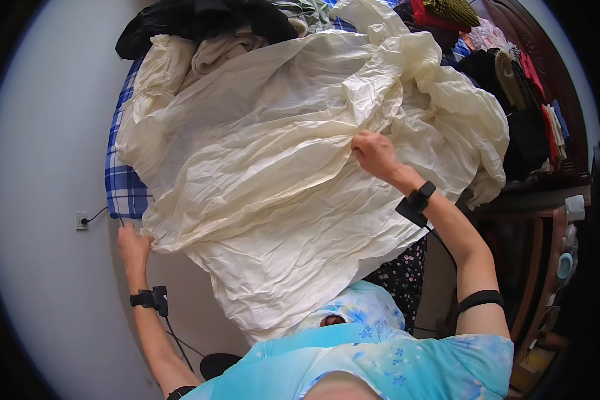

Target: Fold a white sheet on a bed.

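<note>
A large cream cloth (260, 180), thin and heavily creased, spreads across the bed and hangs down against the front of my body. At the lower left, my left hand (134, 244) grips a corner of it beside the bed's edge. My right hand (375, 152) is closed on a gathered fold near the middle of the cloth. Bunched folds of the same fabric lie beyond and to the right of that hand. Its upper left part (162, 70) is crumpled over a blue and white checked bed cover (127, 187).
Black clothing (205, 22) and a beige garment (225, 52) are heaped at the far side. Folded clothes (517, 95) are stacked at the right. A white wall with a socket (81, 221) and plugged-in cord borders the left. A wooden cabinet (535, 270) stands at the lower right.
</note>
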`<state>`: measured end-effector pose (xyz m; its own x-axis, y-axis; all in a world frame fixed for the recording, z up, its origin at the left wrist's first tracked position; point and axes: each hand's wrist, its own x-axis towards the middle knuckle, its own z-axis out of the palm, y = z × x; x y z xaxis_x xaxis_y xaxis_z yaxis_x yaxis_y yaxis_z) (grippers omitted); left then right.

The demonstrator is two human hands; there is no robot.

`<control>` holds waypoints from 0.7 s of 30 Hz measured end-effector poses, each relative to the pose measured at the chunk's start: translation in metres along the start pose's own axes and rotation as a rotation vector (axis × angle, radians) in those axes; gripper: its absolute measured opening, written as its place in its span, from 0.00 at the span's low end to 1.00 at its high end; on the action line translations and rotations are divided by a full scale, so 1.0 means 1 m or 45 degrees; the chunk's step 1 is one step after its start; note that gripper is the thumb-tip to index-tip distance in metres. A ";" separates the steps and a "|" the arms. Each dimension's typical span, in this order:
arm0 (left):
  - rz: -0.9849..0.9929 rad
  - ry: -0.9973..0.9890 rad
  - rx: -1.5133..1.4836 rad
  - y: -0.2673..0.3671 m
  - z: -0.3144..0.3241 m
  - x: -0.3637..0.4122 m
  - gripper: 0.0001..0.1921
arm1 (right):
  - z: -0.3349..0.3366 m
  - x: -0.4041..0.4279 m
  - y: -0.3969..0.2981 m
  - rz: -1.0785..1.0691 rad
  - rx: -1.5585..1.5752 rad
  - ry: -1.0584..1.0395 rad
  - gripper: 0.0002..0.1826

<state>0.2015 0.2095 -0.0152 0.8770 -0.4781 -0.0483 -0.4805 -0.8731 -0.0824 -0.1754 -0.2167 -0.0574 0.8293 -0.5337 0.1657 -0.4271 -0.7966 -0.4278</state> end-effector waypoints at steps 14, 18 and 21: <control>0.670 -0.440 -0.331 0.227 0.010 0.123 0.15 | 0.025 0.120 0.034 0.329 -0.288 -0.303 0.14; 0.545 0.007 -0.696 0.217 -0.005 0.166 0.10 | -0.001 0.153 0.039 0.219 -0.025 0.496 0.06; 0.434 0.385 -0.588 0.223 -0.045 0.198 0.08 | -0.029 0.196 0.007 -0.053 0.307 0.652 0.12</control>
<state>0.2679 -0.0836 0.0018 0.6696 -0.6828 0.2922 -0.7408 -0.5862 0.3279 -0.0268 -0.3353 -0.0025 0.5374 -0.6206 0.5711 -0.2533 -0.7646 -0.5926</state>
